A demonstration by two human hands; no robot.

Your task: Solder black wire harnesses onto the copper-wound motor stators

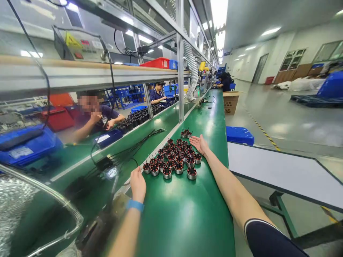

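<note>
A cluster of small round electric motors [179, 167], with silver rims, black tops and reddish-copper windings, sits on the green work surface [182, 217]. Two more motors [185, 134] stand at the far end of the group. My right hand [199, 144] lies along the far right side of the cluster, fingers stretched out, palm toward the motors. At the near left edge is my left hand [138, 185], its fingers curled together beside the closest motors. Whatever those fingers may hold is hidden. A blue band [135, 205] circles my left wrist.
A metal rail divides my surface from another green strip with loose black wires [144, 137]. A metal post [180, 78] and a flexible duct [192, 67] rise ahead. Co-workers sit across the line. To the right are a blue stool [239, 135] and a white-topped table [284, 171].
</note>
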